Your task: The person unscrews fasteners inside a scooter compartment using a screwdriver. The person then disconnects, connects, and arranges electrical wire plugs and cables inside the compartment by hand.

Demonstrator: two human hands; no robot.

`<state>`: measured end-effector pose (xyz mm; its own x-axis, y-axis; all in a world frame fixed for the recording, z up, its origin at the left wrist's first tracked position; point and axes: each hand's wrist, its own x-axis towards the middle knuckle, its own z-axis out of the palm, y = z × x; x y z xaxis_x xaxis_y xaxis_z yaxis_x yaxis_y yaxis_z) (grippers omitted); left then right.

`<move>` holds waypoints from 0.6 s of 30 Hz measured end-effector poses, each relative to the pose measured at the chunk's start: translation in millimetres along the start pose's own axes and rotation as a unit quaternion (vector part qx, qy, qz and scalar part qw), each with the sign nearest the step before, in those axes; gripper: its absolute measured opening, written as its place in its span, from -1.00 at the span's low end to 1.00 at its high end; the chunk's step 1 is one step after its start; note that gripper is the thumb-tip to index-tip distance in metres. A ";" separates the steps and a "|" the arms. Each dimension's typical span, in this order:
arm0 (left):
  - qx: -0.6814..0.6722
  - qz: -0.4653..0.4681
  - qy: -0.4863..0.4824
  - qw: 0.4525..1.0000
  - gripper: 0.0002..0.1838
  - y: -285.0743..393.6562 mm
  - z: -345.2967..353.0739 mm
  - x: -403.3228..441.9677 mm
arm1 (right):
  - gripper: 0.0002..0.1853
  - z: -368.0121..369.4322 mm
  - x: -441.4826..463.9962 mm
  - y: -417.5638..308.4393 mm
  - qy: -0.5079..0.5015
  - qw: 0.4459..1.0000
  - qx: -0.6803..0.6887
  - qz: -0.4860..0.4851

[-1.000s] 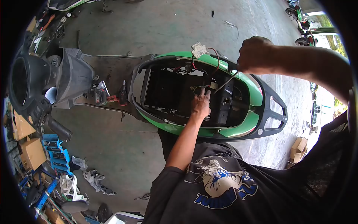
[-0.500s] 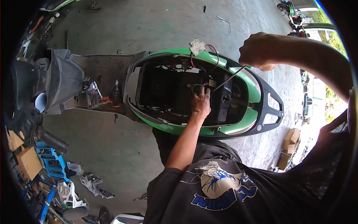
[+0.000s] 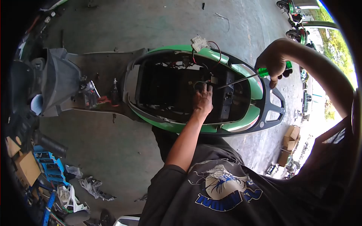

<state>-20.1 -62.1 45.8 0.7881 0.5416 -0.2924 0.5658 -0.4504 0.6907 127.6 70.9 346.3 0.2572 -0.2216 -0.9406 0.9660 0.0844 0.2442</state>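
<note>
My right hand (image 3: 274,63) is closed round the green handle of a long screwdriver (image 3: 245,78). Its metal shaft slants down to the left, and the tip meets dark parts inside the open body of a green and black scooter (image 3: 181,130). Close to that tip, my left hand (image 3: 203,101) reaches into the seat opening, fingers bent against a dark part beside thin wires (image 3: 198,82). What those fingers grip is hidden. A white connector block (image 3: 200,43) with red and black leads rests on the scooter's far rim.
A red and black power tool (image 3: 114,96) and a clear bottle (image 3: 89,96) lie on the scooter's footboard (image 3: 103,71). Blue racking (image 3: 51,165), a cardboard box (image 3: 28,167) and plastic-wrapped parts (image 3: 96,188) are at lower left. More boxes (image 3: 290,141) stand at right.
My right hand has moved right and slightly down, its fingers loosened so the green handle shows, and the shaft lies flatter. My left hand stays at nearly the same spot in the opening.
</note>
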 end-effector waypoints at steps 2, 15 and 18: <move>0.012 0.013 -0.001 1.000 -0.28 1.3 -11.0 1.2 | -0.41 3.6 -4.7 -0.1 0.090 0.994 -0.020 -0.060; -0.148 0.018 0.208 0.967 -0.39 -53.5 -72.1 -52.9 | -0.38 338.7 56.3 65.2 0.548 0.501 0.615 -0.264; -0.162 -0.050 0.196 0.966 -0.39 -45.8 -72.6 -79.2 | -0.42 317.2 125.2 14.4 0.451 0.349 0.737 -0.362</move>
<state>-126.1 -32.8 85.4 0.5453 0.8267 -0.1390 0.4783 -0.1706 0.8615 181.7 -263.8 306.8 0.4622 0.7863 -0.4099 -0.0973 -0.4145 -0.9048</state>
